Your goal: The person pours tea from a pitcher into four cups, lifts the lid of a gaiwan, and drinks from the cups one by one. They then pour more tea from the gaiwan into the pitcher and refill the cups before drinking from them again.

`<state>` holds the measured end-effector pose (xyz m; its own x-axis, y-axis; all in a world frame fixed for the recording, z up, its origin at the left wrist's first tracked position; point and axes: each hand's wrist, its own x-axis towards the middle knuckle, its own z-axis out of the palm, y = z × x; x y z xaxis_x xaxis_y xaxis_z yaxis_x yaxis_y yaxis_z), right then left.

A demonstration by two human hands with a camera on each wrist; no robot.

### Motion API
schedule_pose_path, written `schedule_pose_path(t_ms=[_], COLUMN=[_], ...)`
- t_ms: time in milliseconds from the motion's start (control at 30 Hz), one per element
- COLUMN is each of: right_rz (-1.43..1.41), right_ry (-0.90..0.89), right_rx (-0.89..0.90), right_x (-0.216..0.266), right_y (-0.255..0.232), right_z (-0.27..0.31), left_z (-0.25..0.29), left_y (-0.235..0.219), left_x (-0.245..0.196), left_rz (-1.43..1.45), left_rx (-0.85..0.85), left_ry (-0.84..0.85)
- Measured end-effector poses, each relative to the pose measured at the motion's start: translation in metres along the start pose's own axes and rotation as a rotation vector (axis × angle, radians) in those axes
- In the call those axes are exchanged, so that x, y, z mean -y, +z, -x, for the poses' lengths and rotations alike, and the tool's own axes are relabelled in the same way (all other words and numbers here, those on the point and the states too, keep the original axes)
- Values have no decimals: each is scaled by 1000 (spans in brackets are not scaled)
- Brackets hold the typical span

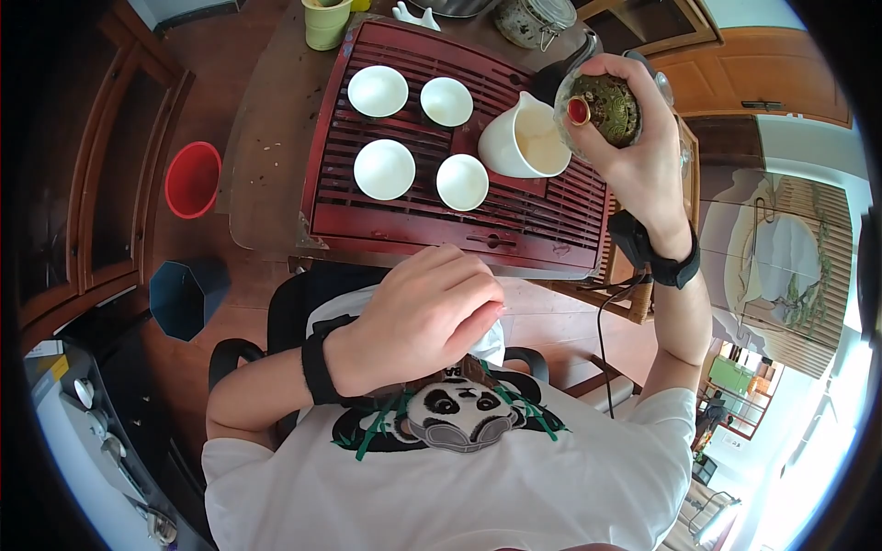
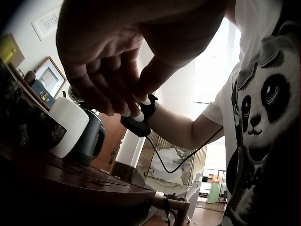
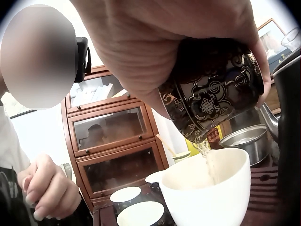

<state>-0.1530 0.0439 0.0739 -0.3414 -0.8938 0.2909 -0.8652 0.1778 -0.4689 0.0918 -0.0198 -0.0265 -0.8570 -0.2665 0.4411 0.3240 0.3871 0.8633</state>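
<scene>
My right hand [image 1: 643, 151] grips a dark, gold-patterned lidded bowl [image 3: 211, 94], tilted over a white pitcher [image 1: 501, 145]. In the right wrist view, pale liquid runs from the bowl's edge into the pitcher [image 3: 207, 197]. The bowl's green lid [image 1: 614, 108] with its red-centred knob faces the head camera. My left hand [image 1: 423, 312] hangs in front of the tray's near edge, fingers loosely curled and holding nothing; the left wrist view shows the same hand [image 2: 117, 52]. Several white-lined cups, among them one near cup [image 1: 462, 182], stand left of the pitcher.
The red slatted tray [image 1: 404, 225] lies on a brown table [image 1: 266, 197]. Behind it are a glass jar [image 1: 533, 23], a green cup [image 1: 325, 26] and a metal pot [image 3: 247, 141]. A black kettle [image 2: 91, 139] stands close to the pitcher. Two bins, red [image 1: 193, 179] and blue [image 1: 188, 298], are on the floor.
</scene>
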Motion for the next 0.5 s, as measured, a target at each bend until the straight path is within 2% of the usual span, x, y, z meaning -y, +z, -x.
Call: schedule_pose_path(t_ms=[500], right_rz=[126], right_ry=[-107], right_rx=[-32], right_x=[8], right_y=[-4], right_z=[-4], left_z=[0], left_y=[1], left_x=[0], left_rz=[2], left_rx=[-19], left_ry=[17])
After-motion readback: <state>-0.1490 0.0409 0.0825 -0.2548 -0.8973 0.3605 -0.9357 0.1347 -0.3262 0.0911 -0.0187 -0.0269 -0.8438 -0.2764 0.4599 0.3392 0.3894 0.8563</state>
